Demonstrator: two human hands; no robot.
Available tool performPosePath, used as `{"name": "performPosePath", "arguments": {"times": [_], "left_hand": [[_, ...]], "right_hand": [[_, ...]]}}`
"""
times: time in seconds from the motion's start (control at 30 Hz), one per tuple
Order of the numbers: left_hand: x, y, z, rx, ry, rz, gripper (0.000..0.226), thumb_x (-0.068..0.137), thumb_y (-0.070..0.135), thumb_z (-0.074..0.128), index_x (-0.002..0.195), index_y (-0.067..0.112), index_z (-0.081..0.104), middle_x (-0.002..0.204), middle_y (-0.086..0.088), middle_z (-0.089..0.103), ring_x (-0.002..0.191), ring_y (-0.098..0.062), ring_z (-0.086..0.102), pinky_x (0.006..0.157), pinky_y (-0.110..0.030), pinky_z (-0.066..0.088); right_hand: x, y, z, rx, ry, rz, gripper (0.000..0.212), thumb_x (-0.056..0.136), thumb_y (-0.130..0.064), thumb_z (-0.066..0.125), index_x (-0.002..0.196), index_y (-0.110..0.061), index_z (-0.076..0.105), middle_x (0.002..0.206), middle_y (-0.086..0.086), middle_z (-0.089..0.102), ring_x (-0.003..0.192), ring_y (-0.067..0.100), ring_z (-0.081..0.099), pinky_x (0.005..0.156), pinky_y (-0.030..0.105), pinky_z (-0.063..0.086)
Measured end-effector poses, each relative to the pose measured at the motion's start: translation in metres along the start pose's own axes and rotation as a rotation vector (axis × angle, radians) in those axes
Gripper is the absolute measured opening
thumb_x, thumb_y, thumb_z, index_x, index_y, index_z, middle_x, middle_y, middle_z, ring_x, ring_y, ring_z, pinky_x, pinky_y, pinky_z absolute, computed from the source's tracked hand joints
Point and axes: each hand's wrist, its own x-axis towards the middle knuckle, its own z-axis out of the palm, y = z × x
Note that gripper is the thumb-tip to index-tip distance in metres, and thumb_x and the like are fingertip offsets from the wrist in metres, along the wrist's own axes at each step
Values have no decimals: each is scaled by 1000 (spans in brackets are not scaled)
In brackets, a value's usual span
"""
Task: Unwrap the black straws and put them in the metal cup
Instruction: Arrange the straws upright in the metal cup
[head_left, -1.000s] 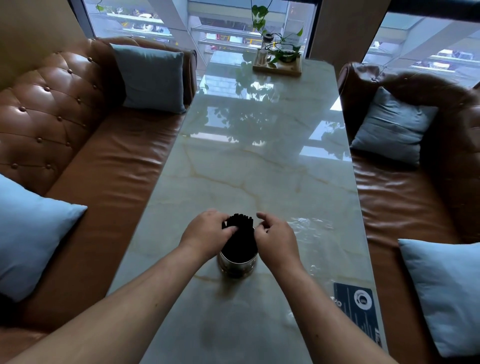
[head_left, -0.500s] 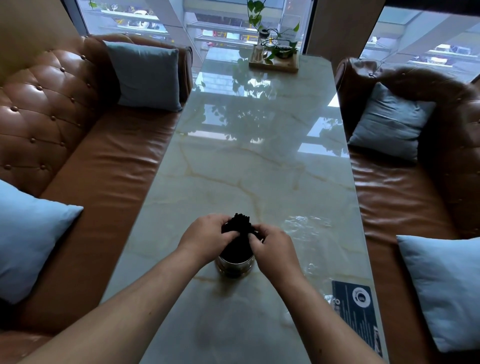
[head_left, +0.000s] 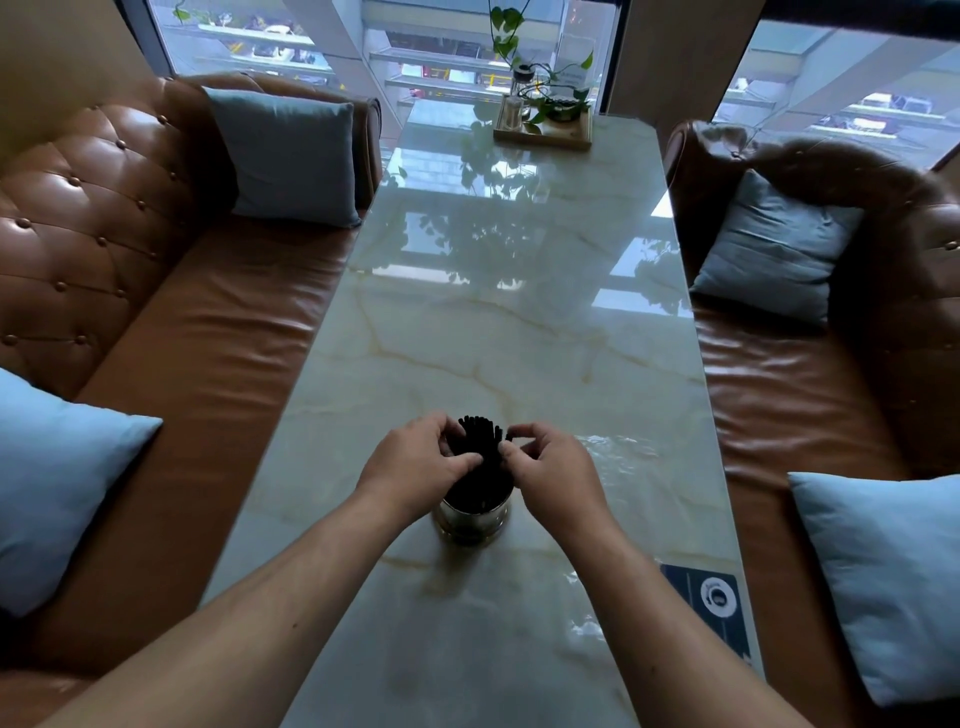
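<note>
Black straws (head_left: 480, 457) stand bunched in a metal cup (head_left: 471, 517) near the close end of a marble table (head_left: 498, 322). The left hand (head_left: 415, 465) presses thumb and fingers against the bundle's left side; the right hand (head_left: 545, 475) pinches at its right edge (exactly what it grips is unclear). Clear wrap (head_left: 623, 457) lies just right of the cup. Brown sofas (head_left: 218, 332) with blue cushions (head_left: 280, 156) flank the table.

Your two bare forearms reach forward and converge toward the middle. Your left hand (head_left: 415, 464) is curled, knuckles up, its thumb lying across toward the other hand and its fingertips pressing inward. Your right hand (head_left: 550, 473) mirrors it just beside, forefinger and thumb bent into a near-closed pinch, wrist slightly cocked.
</note>
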Motion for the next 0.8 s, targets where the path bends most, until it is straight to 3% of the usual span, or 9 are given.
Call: {"name": "performPosePath", "arguments": {"times": [0.1, 0.2, 0.33, 0.43, 0.5, 0.6, 0.7, 0.8], "left_hand": [[-2, -11, 1, -76, 79, -12, 29, 74, 45, 81, 88, 32, 58, 69, 10, 66, 67, -4, 63, 59, -26, 43], [-8, -25, 1, -103, 115, -40, 30, 72, 44, 69, 97, 37, 55, 82, 12, 66, 74, -6, 63, 68, -30, 48], [-9, -40, 4, -159, 32, -99, 61, 75, 38, 74, 131, 27, 52, 126, 6, 56, 108, -16, 58, 96, -35, 49], [-16, -40, 3, -344, 23, -106, 65, 77, 64, 67, 130, 28, 57, 130, 5, 56, 103, -2, 59, 87, -24, 46], [-26, -41, 1, -344, 134, -59, 62, 69, 78, 61, 113, 35, 60, 113, 6, 59, 87, 1, 58, 74, -20, 45], [-42, -43, 1, -165, 153, 66, 53, 65, 79, 72, 97, 39, 60, 85, 10, 61, 67, -7, 55, 60, -22, 44], [-45, -37, 5, 28, 73, 146, 47, 66, 71, 78, 100, 43, 64, 77, 19, 64, 67, 1, 58, 59, -14, 40], [-39, -28, 7, 110, 56, 187, 25, 79, 53, 77, 97, 37, 71, 80, 21, 67, 71, 1, 57, 63, -12, 39]], "right_hand": [[-7, 8, -4, 33, 82, 3, 9, 92, -25, 64, 98, -31, 68, 80, -4, 76, 69, 7, 69, 66, 29, 52], [-15, 18, -9, -47, 60, 18, 30, 87, -15, 57, 108, -35, 67, 91, -8, 72, 78, 9, 66, 74, 30, 52], [-24, 26, -14, -317, -146, -22, 65, 82, -22, 64, 146, -27, 54, 139, -3, 59, 128, 16, 55, 109, 31, 43], [-27, 25, -11, -343, -194, -73, 68, 86, -32, 65, 151, -24, 48, 148, -1, 53, 141, 18, 46, 114, 30, 35], [-27, 24, -10, -329, -83, -118, 57, 89, -35, 66, 144, -23, 56, 137, -3, 60, 131, 17, 54, 111, 32, 42], [-30, 23, -7, -315, 132, -238, 28, 87, -30, 65, 115, -25, 67, 100, -11, 61, 96, 11, 58, 88, 33, 50], [-34, 22, 0, -306, 129, -305, 12, 87, -29, 62, 98, -28, 68, 82, -17, 57, 79, 0, 52, 72, 22, 41], [-38, 22, 7, -279, 60, -304, 15, 86, -21, 66, 99, -28, 69, 83, -20, 57, 77, -10, 51, 69, 15, 35]]}}
